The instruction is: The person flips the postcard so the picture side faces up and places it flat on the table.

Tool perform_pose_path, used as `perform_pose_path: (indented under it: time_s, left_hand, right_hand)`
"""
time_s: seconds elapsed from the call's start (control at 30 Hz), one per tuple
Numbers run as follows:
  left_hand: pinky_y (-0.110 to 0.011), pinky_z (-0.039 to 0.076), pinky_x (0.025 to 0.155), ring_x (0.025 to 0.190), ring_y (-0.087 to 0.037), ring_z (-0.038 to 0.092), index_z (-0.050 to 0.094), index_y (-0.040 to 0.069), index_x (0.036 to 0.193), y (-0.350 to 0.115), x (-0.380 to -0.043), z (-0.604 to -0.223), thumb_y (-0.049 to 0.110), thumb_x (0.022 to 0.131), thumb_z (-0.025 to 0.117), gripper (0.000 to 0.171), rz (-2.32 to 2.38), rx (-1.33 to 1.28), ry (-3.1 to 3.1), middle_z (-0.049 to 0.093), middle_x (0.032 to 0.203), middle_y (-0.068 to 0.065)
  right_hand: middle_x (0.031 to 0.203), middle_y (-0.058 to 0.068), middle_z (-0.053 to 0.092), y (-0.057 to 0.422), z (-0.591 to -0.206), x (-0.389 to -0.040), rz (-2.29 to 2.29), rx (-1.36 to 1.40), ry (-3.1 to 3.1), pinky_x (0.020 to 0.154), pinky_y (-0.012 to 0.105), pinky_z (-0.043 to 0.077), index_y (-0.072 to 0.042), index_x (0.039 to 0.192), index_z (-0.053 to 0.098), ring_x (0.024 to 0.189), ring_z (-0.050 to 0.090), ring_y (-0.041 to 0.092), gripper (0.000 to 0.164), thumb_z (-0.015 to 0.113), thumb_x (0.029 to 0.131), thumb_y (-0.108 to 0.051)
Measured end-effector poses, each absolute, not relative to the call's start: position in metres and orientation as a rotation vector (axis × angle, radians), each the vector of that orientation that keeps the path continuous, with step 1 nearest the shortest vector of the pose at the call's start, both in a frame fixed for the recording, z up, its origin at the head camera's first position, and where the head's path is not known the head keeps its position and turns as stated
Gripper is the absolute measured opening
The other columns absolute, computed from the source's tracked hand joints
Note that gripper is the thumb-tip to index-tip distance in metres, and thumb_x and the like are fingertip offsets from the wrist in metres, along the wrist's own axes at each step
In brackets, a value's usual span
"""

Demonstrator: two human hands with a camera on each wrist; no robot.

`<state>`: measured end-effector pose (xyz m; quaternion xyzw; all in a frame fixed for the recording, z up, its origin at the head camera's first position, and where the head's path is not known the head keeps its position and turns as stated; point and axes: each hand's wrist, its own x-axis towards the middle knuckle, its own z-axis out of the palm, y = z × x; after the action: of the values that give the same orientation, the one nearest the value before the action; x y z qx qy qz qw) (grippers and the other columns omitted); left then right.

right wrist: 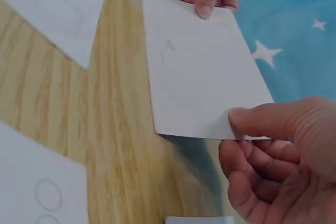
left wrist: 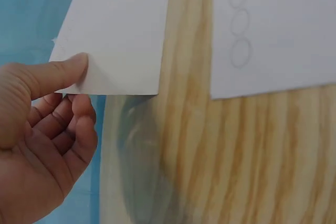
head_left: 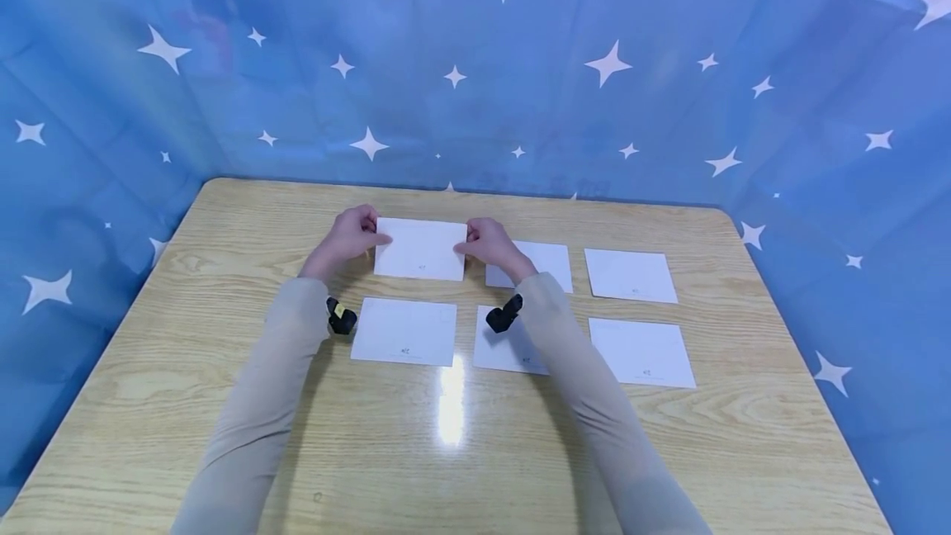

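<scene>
A white paper card (head_left: 420, 250) is held up between both hands at the back left of the table, its edge casting a shadow on the wood in the wrist views. My left hand (head_left: 347, 239) pinches its left end, thumb on top and fingers curled beneath. At the opposite end, my right hand (head_left: 492, 246) pinches it the same way. A small faint mark shows near the card's front edge. Directly in front of it lies another white card (head_left: 404, 331); the left wrist view shows pencilled circles on a card (left wrist: 283, 30) beside the held one.
More white cards lie flat in two rows: upper middle (head_left: 550, 262), upper right (head_left: 631, 275), lower middle (head_left: 494, 349), partly behind my right forearm, and lower right (head_left: 642, 353). A blue curtain (head_left: 475, 106) with white stars surrounds the wooden table (head_left: 357, 452).
</scene>
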<state>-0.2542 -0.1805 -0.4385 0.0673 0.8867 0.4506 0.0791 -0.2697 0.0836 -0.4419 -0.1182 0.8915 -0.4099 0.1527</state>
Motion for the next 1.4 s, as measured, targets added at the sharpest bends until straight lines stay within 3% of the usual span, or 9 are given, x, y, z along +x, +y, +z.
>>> perform_pose_path:
  time_s: [0.13, 0.27, 0.47, 0.7, 0.93, 1.17, 1.4]
  left_hand:
    - [-0.028, 0.035, 0.059, 0.063, -0.018, 0.037, 0.047, 0.001, 0.082, -0.184, -0.252, -0.435, 0.008, 0.087, 0.064, 0.020, 1.438, 0.232, 2.626, 0.043, 0.072, -0.006]
    - [-0.030, 0.042, 0.061, 0.062, -0.017, 0.043, 0.049, -0.001, 0.078, -0.187, -0.249, -0.435, 0.008, 0.088, 0.064, 0.020, 1.537, 0.226, 2.572, 0.047, 0.070, -0.006]
    - [-0.043, 0.051, 0.075, 0.077, -0.034, 0.058, 0.058, -0.006, 0.088, -0.190, -0.243, -0.432, 0.008, 0.088, 0.065, 0.015, 1.619, 0.218, 2.522, 0.058, 0.077, -0.011]
    - [-0.044, 0.051, 0.077, 0.081, -0.038, 0.059, 0.061, -0.007, 0.094, -0.192, -0.241, -0.429, 0.009, 0.087, 0.066, 0.018, 1.623, 0.205, 2.533, 0.060, 0.079, -0.011]
    - [-0.042, 0.053, 0.076, 0.079, -0.032, 0.060, 0.061, -0.007, 0.096, -0.193, -0.239, -0.427, 0.009, 0.087, 0.066, 0.020, 1.648, 0.196, 2.531, 0.060, 0.080, -0.010]
    - [-0.035, 0.053, 0.073, 0.068, -0.017, 0.059, 0.058, -0.015, 0.098, -0.184, -0.222, -0.395, 0.000, 0.087, 0.062, 0.019, 1.664, 0.187, 2.491, 0.059, 0.084, -0.022]
    - [-0.036, 0.053, 0.073, 0.071, -0.023, 0.061, 0.061, -0.010, 0.098, -0.193, -0.237, -0.419, 0.006, 0.086, 0.066, 0.021, 1.711, 0.163, 2.469, 0.060, 0.077, -0.008]
  right_hand:
    - [0.062, 0.003, 0.047, 0.086, -0.437, -0.267, -1.226, -0.362, 2.546, 0.056, 0.025, 0.034, -0.005, 0.074, 0.050, 0.058, 0.040, 0.017, 0.021, 0.066, 0.086, -0.011]
    - [0.067, 0.005, 0.052, 0.087, -0.435, -0.264, -1.295, -0.358, 2.535, 0.057, 0.024, 0.039, -0.004, 0.073, 0.052, 0.062, 0.047, 0.018, 0.019, 0.065, 0.087, -0.009]
    - [0.074, 0.008, 0.054, 0.087, -0.431, -0.261, -1.367, -0.332, 2.507, 0.067, 0.027, 0.050, -0.002, 0.078, 0.056, 0.072, 0.058, 0.021, 0.014, 0.064, 0.087, -0.007]
    - [0.077, 0.009, 0.058, 0.086, -0.429, -0.258, -1.399, -0.342, 2.508, 0.072, 0.030, 0.053, -0.002, 0.080, 0.059, 0.075, 0.062, 0.021, 0.011, 0.065, 0.087, -0.008]
    - [0.076, 0.009, 0.058, 0.085, -0.426, -0.257, -1.420, -0.355, 2.521, 0.073, 0.030, 0.053, -0.001, 0.079, 0.060, 0.074, 0.061, 0.019, 0.012, 0.066, 0.086, -0.008]
    - [0.075, 0.008, 0.059, 0.085, -0.422, -0.256, -1.445, -0.349, 2.511, 0.071, 0.029, 0.053, -0.001, 0.079, 0.061, 0.072, 0.060, 0.018, 0.012, 0.066, 0.087, -0.008]
    - [0.074, 0.008, 0.059, 0.086, -0.421, -0.256, -1.481, -0.344, 2.488, 0.072, 0.030, 0.054, 0.000, 0.080, 0.061, 0.072, 0.061, 0.017, 0.011, 0.066, 0.086, -0.007]
